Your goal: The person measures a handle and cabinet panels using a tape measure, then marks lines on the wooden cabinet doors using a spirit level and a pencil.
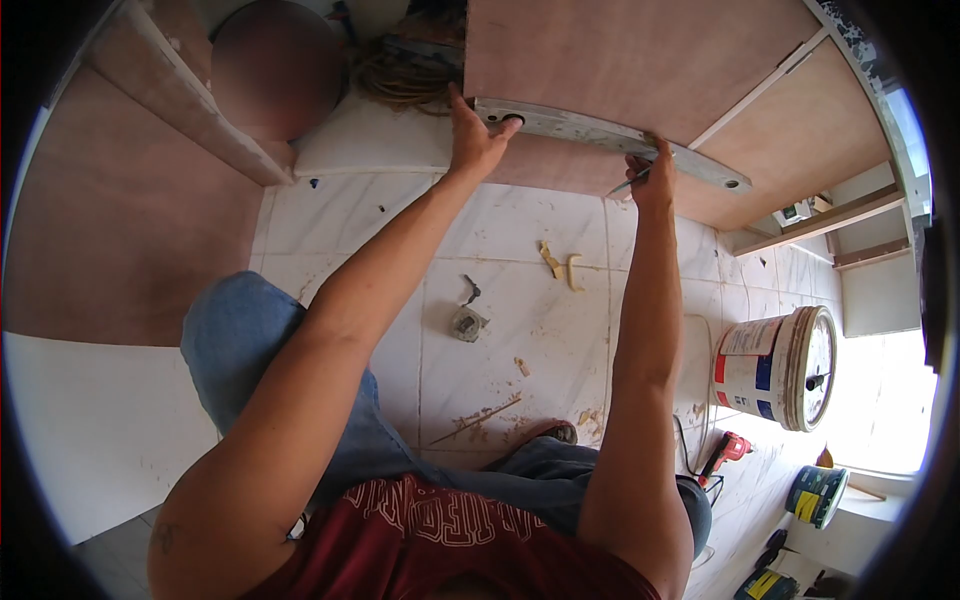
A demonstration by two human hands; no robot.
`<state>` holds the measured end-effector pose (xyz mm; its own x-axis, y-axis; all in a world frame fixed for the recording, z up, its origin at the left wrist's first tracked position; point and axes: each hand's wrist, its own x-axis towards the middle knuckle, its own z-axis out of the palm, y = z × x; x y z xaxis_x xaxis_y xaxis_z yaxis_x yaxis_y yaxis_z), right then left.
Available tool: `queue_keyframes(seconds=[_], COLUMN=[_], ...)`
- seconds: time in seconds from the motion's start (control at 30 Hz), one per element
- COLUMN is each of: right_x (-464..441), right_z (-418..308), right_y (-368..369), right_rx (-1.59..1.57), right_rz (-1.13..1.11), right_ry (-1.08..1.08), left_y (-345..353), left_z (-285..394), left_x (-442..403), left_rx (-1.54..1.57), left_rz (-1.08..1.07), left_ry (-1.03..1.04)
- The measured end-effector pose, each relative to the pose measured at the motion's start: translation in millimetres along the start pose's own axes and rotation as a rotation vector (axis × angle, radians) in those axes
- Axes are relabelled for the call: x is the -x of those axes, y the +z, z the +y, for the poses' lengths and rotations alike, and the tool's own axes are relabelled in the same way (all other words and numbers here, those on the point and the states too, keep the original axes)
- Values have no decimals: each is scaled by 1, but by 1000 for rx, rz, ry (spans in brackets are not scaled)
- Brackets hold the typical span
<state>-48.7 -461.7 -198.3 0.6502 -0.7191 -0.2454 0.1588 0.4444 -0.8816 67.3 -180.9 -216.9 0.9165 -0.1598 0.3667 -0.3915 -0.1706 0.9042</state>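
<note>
A long, dusty metal spirit level (pixel 590 130) lies against a brown plywood panel (pixel 620 50), tilted slightly down to the right. My left hand (pixel 480 140) grips its left end, the thumb by the round vial hole and a finger stretched up past the end. Further right, my right hand (pixel 654 178) is closed at the lower edge of the level, its fingertips reaching onto it. A thin pencil-like stick (pixel 630 183) pokes out leftward from the right hand's fingers; its exact kind is hard to make out.
On the tiled floor (pixel 520 320) lie a tape measure (pixel 467 323), yellowish scraps (pixel 551 260) and wood shavings. A white bucket (pixel 775 368) lies to the right, near a red power tool (pixel 727 455) with a cord. Another person's blurred head shows top left, by coiled rope-like material (pixel 405 80).
</note>
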Motion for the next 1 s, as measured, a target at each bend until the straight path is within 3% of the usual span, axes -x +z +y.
queue_keyframes(seconds=[0.47,0.63,0.73,0.77,0.8,0.83,0.9,1.0], right_x=[1,0,-22,-25,-33,-18,-14,7], right_z=[-3,0,15,17,23,14,10,3], right_y=[1,-2,-15,-20,-28,-18,-9,4], right_rx=[23,13,-16,83,156,257,166,188], right_rz=[22,-62,-169,-246,-262,-125,-57,36], right_ry=[18,-7,-60,-95,-163,-191,-73,-117], left_y=[3,6,5,4,10,12,10,15], left_z=[-7,-18,-20,-11,-21,-19,-19,-23], left_x=[-2,-5,-6,-2,-6,-8,-12,-12], left_rx=[-30,62,-89,-42,-135,-75,-118,-68], left_rz=[25,10,-42,-49,19,-2,18,11], left_ry=[23,83,-30,-12,142,176,61,79])
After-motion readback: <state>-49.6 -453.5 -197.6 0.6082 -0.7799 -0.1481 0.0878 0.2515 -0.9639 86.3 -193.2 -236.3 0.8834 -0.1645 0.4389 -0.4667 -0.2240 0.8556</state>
